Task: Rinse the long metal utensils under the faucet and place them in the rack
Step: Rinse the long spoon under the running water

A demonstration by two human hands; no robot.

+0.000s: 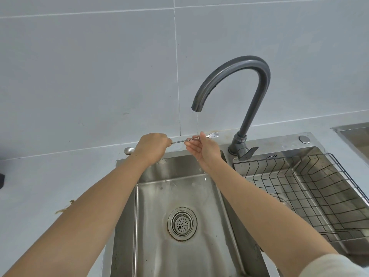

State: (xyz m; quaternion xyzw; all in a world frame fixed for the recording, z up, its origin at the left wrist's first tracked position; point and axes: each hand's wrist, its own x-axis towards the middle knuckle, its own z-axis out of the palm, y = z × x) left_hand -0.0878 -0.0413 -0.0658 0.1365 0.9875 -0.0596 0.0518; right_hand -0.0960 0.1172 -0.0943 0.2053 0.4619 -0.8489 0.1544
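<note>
Part of the utensil [179,141] shaft is concealed inside the left hand [152,147]. Whether the right hand [201,149] pinches the shaft cannot be resolved. The rack [299,172] is cut by the right edge, the sink [159,196] by the bottom edge. A dark object [1,180] at the left edge is cropped.

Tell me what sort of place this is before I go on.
Most likely a home kitchen, at the washing-up spot: a stainless steel double sink with a dark grey gooseneck faucet running a thin stream, and a black wire dish rack sitting in the right basin.
</note>
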